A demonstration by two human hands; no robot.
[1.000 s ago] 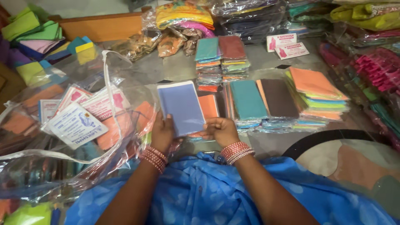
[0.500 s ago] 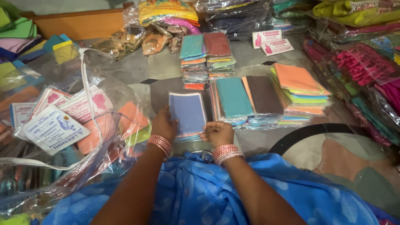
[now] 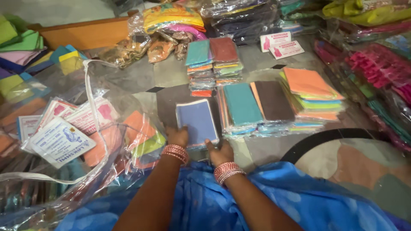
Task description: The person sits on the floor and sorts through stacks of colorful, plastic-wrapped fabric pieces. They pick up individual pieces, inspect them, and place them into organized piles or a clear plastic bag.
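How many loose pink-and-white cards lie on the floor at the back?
2: one card behind, another card just right and nearer, side by side; more may be hidden under bags.

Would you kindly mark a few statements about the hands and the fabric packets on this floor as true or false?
1. Both hands rest on the blue packet. True: the left hand is at its near left corner, the right hand at its near right edge.
2. The blue packet is lifted high above the floor. False: it lies low on a small stack.
3. A teal packet tops the pile just right of the blue one. True.
4. The large clear bag lies to the person's right. False: it lies to the left.
5. Both wrists are bare. False: both wear bangles.
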